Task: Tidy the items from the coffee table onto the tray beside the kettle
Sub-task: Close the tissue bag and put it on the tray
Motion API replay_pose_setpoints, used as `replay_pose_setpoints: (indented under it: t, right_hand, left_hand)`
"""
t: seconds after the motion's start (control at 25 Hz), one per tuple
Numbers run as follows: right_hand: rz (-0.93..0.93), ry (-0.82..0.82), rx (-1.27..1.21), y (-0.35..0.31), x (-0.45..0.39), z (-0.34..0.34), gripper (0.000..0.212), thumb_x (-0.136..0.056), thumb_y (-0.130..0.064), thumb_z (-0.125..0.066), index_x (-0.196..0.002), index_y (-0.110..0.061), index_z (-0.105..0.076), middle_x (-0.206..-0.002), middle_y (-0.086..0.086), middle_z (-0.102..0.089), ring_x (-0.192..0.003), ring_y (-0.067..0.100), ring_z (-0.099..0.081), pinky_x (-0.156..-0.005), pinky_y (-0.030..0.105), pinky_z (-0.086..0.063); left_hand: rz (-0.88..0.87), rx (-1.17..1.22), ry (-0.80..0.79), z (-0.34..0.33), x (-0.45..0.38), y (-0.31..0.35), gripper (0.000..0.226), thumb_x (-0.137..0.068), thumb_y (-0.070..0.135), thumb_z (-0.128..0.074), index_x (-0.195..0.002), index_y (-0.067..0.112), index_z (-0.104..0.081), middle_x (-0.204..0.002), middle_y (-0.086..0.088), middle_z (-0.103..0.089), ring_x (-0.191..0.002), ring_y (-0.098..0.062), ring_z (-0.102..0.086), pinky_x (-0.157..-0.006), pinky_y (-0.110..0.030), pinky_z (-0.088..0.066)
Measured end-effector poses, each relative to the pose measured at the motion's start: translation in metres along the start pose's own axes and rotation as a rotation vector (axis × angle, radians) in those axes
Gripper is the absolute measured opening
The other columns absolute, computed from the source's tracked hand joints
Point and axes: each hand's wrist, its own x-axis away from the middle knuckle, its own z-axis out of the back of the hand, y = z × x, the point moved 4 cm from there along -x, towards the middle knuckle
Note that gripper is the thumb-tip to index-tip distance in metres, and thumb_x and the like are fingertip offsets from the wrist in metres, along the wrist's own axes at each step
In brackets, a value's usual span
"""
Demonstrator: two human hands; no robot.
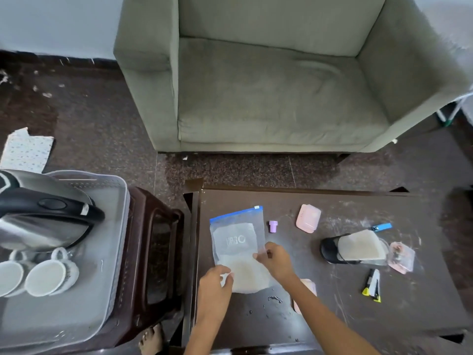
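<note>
A clear zip bag (239, 242) with a blue seal and white powder inside lies on the dark coffee table (332, 311). My left hand (215, 285) pinches its lower left corner. My right hand (275, 260) pinches its right edge. Elsewhere on the table lie a small purple cap (273, 226), a pink lidded box (308, 218), a tipped black-lidded jar (354, 248), a blue clip (382, 227), a pink packet (401, 257) and yellow-tipped markers (372, 285). The grey tray (112, 226) at left holds the kettle (43, 221) and two white cups (48, 276).
A brown plastic stool (156, 252) stands under the tray, close to the table's left edge. A grey armchair (268, 85) faces the table's far side. A pink object (311, 286) lies partly under my right forearm. A bare foot (151, 339) shows beside the stool.
</note>
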Motion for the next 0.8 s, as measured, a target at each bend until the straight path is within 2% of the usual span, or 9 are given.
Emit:
replay_pose_setpoints:
  t: [0.12,0.2,0.32,0.4,0.44,0.52,0.6,0.68,0.8]
  right_hand:
    - [0.048,0.014,-0.112,-0.023,0.055,0.040,0.038,-0.080,-0.012,-0.071,-0.059,-0.023,-0.041,-0.054,-0.011,-0.041,-0.045,0.002,-0.042,-0.048,0.016,-0.032]
    - [0.098,0.000,-0.149,-0.034,0.086,0.065,0.037,-0.079,-0.011,-0.072,-0.062,-0.019,-0.041,-0.056,-0.009,-0.039,-0.047,0.002,-0.038,-0.051,0.019,-0.028]
    - [0.172,-0.037,-0.192,-0.055,0.129,0.099,0.034,-0.079,-0.013,-0.073,-0.067,-0.008,-0.041,-0.060,-0.009,-0.034,-0.055,0.006,-0.030,-0.053,0.021,-0.023]
    - [0.220,-0.084,-0.255,-0.072,0.151,0.116,0.032,-0.080,-0.011,-0.073,-0.066,-0.010,-0.043,-0.054,-0.015,-0.040,-0.053,0.001,-0.032,-0.053,0.016,-0.025]
    - [0.232,-0.106,-0.305,-0.080,0.159,0.124,0.028,-0.080,-0.011,-0.073,-0.067,-0.010,-0.048,-0.055,-0.016,-0.047,-0.054,-0.001,-0.038,-0.055,0.014,-0.029]
    - [0.241,-0.146,-0.423,-0.091,0.169,0.135,0.024,-0.076,-0.022,-0.075,-0.081,-0.004,-0.060,-0.073,-0.005,-0.067,-0.069,0.006,-0.058,-0.067,0.018,-0.043]
    - [0.240,-0.136,-0.484,-0.098,0.169,0.142,0.040,-0.069,-0.032,-0.077,-0.094,-0.004,-0.063,-0.095,0.014,-0.072,-0.086,0.020,-0.065,-0.079,0.034,-0.049]
    - [0.219,-0.105,-0.515,-0.105,0.166,0.145,0.043,-0.064,-0.025,-0.081,-0.099,-0.009,-0.061,-0.104,0.023,-0.068,-0.092,0.028,-0.066,-0.085,0.043,-0.051]
    - [0.155,-0.067,-0.579,-0.109,0.160,0.145,0.062,-0.066,0.006,-0.079,-0.112,-0.019,-0.045,-0.108,0.019,-0.067,-0.089,0.022,-0.068,-0.076,0.034,-0.057]
  left_hand:
    - [-0.040,0.055,0.004,0.025,0.028,0.029,0.009,-0.085,0.008,-0.064,-0.091,0.010,-0.070,-0.091,-0.006,-0.071,-0.080,-0.016,-0.065,-0.074,-0.018,-0.046]
    - [-0.014,0.085,-0.024,0.039,0.047,0.048,0.012,-0.086,0.012,-0.064,-0.096,0.008,-0.068,-0.092,-0.007,-0.070,-0.085,-0.020,-0.065,-0.078,-0.023,-0.047]
    - [0.047,0.116,-0.114,0.059,0.076,0.070,0.043,-0.088,0.023,-0.063,-0.126,0.007,-0.051,-0.102,-0.008,-0.062,-0.102,-0.026,-0.060,-0.092,-0.032,-0.047]
    - [0.119,0.192,-0.172,0.068,0.085,0.081,0.071,-0.087,0.032,-0.064,-0.143,0.008,-0.028,-0.128,-0.013,-0.052,-0.125,-0.027,-0.048,-0.105,-0.036,-0.040]
    - [0.170,0.253,-0.183,0.073,0.085,0.084,0.083,-0.084,0.039,-0.066,-0.146,0.010,-0.021,-0.139,-0.014,-0.045,-0.132,-0.027,-0.042,-0.109,-0.037,-0.036]
    - [0.260,0.355,-0.210,0.084,0.084,0.090,0.092,-0.077,0.053,-0.067,-0.145,0.014,-0.021,-0.141,-0.010,-0.042,-0.130,-0.026,-0.043,-0.108,-0.036,-0.036]
    - [0.268,0.432,-0.213,0.092,0.080,0.097,0.073,-0.079,0.049,-0.068,-0.138,0.020,-0.036,-0.131,-0.005,-0.050,-0.122,-0.023,-0.050,-0.104,-0.036,-0.038]
    - [0.174,0.527,-0.181,0.100,0.073,0.103,0.049,-0.081,0.030,-0.072,-0.125,0.022,-0.053,-0.113,-0.013,-0.063,-0.108,-0.025,-0.060,-0.100,-0.037,-0.045]
    - [-0.003,0.570,-0.164,0.115,0.071,0.119,0.029,-0.078,0.008,-0.074,-0.102,0.022,-0.068,-0.087,-0.015,-0.061,-0.085,-0.024,-0.060,-0.079,-0.022,-0.051]
